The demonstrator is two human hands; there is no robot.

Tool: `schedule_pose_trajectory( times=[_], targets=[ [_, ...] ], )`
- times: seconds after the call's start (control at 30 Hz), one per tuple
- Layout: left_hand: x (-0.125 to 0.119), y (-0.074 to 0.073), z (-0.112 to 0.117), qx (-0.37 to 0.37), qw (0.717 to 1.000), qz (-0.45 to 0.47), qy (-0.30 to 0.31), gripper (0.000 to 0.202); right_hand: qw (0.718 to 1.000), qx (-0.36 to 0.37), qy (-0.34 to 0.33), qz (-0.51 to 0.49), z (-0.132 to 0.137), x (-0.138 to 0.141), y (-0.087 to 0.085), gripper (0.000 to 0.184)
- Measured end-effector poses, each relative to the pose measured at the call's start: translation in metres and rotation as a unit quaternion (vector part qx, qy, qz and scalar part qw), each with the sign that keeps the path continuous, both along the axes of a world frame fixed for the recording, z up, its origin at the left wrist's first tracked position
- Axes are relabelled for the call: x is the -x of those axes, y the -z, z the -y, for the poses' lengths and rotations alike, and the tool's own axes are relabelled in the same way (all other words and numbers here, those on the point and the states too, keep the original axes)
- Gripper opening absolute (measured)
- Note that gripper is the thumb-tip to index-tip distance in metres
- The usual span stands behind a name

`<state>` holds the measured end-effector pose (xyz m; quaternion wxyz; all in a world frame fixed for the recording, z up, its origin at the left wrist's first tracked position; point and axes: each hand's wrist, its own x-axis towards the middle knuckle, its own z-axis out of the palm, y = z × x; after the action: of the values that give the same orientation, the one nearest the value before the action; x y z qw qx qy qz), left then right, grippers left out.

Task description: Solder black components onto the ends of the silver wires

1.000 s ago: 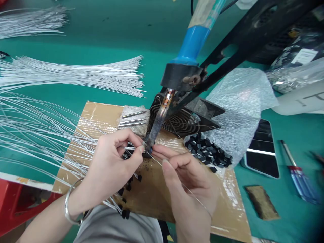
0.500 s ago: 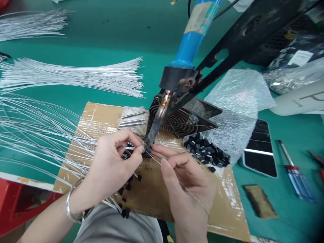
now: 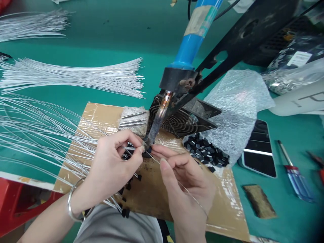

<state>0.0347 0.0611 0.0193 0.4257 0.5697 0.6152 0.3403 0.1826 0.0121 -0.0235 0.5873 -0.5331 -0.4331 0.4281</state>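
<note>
A soldering iron (image 3: pixel 186 54) with a blue handle is held in a black stand, its tip pointing down between my hands. My left hand (image 3: pixel 117 162) pinches a thin metal rod (image 3: pixel 130 148) close beside that tip. My right hand (image 3: pixel 186 182) is closed on a thin wire (image 3: pixel 193 196), which runs from the tip area across the palm. A small black piece (image 3: pixel 149 150) sits at the right fingertips, just under the tip. The exact contact between tip, rod and wire is hidden by fingers.
Under my hands lies a taped cardboard sheet (image 3: pixel 222 216). White wires (image 3: pixel 50 135) spread at left, beyond them a wire bundle (image 3: pixel 76 74). Black pieces (image 3: pixel 206 152) are piled by a fan (image 3: pixel 182 121). At right are a phone (image 3: pixel 260 148) and screwdriver (image 3: pixel 297 179).
</note>
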Motion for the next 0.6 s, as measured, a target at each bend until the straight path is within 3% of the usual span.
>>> schedule_pose_trajectory(
  times=[0.6],
  targets=[
    [-0.0016,-0.0019,-0.0006,-0.01,1.0,0.004,-0.001,0.01,1.0,-0.007,0.008,-0.01,-0.0011,0.0033,-0.0012,0.02]
  ],
)
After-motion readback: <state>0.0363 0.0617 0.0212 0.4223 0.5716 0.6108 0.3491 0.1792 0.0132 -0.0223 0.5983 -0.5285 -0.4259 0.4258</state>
